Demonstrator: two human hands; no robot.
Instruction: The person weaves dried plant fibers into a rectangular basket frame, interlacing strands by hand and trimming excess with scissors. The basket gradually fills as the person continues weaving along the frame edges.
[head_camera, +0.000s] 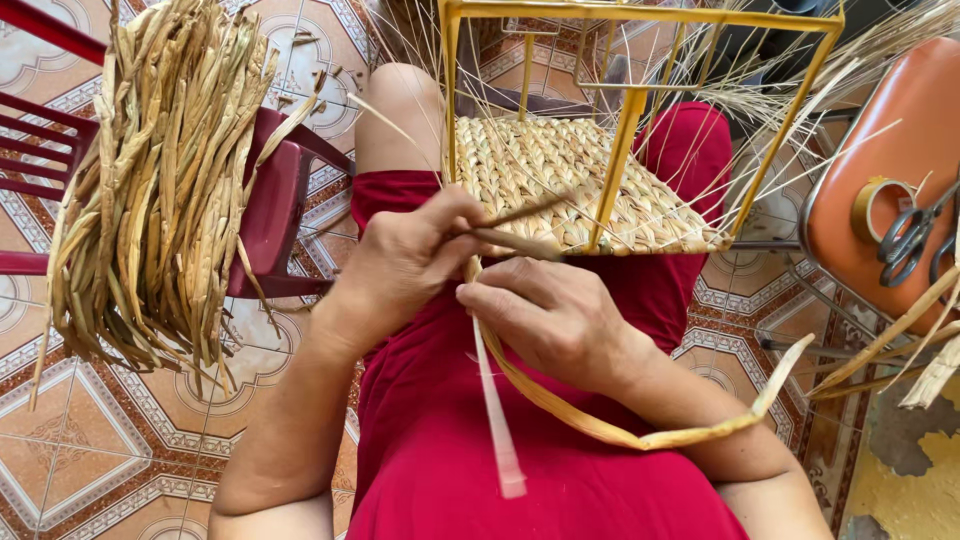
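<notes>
A seated person in a red dress (440, 440) worked a woven panel (560, 185) held on the lap inside a yellow frame (628, 120), seen from above. The left hand (405, 260) was closed around a thin dark stick (520, 213), thumb and fingers pinched on its near end; the stick ran almost level, its long axis slanting slightly up to the right, with the tip pointing at the panel's near edge by the frame's middle post. The right hand (550, 315) lay just beneath, fingers curled shut on a flat dried strand (640, 425) at the panel's near edge. From that grip the strand fell down the lap, then swept in a long curve to the right and rose again past the right forearm, its free end pointing up and right. A pale flat strip (497, 420) hung straight down the lap from between the two hands, its long axis nearly vertical.

The panel sat flat at the bottom of the frame, resting across the knees, its plaits running roughly left to right. Loose straws (760, 95) fanned out from the frame's far side. A bundle of dried leaves (165, 180) lay draped over a red chair (280, 200) at the person's left. At the right, scissors (905, 240) and a roll of tape (875, 205) rested on an orange seat (900, 110), near its front edge. Patterned tiles (120, 440) covered the floor.
</notes>
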